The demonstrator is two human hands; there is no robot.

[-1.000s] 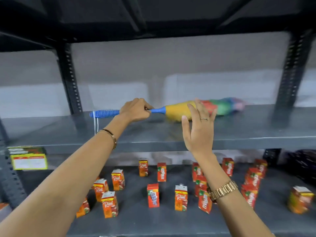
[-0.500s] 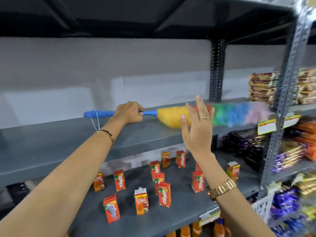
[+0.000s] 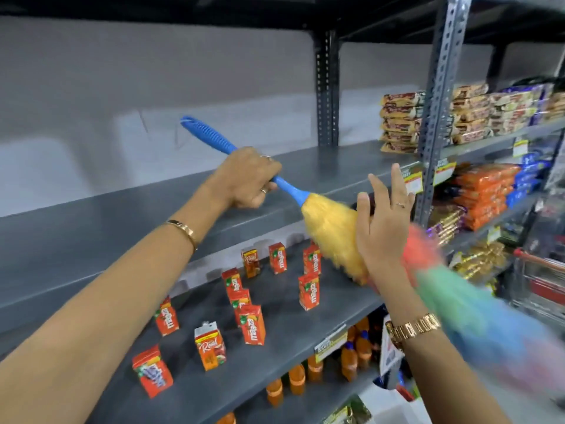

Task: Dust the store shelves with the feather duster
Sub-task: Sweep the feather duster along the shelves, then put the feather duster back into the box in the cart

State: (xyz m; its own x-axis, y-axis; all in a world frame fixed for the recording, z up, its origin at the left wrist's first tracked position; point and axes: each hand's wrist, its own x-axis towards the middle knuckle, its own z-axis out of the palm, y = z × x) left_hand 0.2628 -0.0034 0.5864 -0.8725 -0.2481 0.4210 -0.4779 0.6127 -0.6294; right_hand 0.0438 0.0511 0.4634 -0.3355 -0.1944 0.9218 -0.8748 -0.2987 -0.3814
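Off the shelf's (image 3: pixel 153 209) near edge, your feather duster (image 3: pixel 330 228) slants down to the right, its head blurred. Your left hand (image 3: pixel 247 182) is closed around the blue handle; your right hand (image 3: pixel 382 224) is spread wide, holding nothing, in front of the plumes. Light and soft, I judge; grip the ribbed handle.

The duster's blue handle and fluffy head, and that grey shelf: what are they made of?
Blue handle: likely moulded plastic, ribbed, slightly glossy. Fluffy head: soft synthetic-looking fibres in rainbow bands, motion-blurred. Grey shelf: seemingly painted metal, smooth with a dull sheen.
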